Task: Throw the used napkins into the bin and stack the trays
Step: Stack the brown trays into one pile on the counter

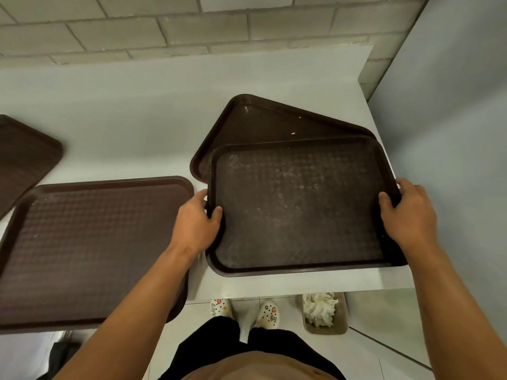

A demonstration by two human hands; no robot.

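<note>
Soft, even light is falling from above, leaving the scene moderately bright with a cool, slightly greenish cast. The pale counter is reflecting a diffuse sheen without hard glare. Faint shadows are gathering under the rims of the trays, and the held tray is catching light that is showing up whitish scuffs on its surface. Wide-angle distortion is bending the brick wall lines at the top and stretching the forearms at the bottom edge. The far-left tray is blurring slightly, and the lower left corner is sitting dark and smeared.
</note>
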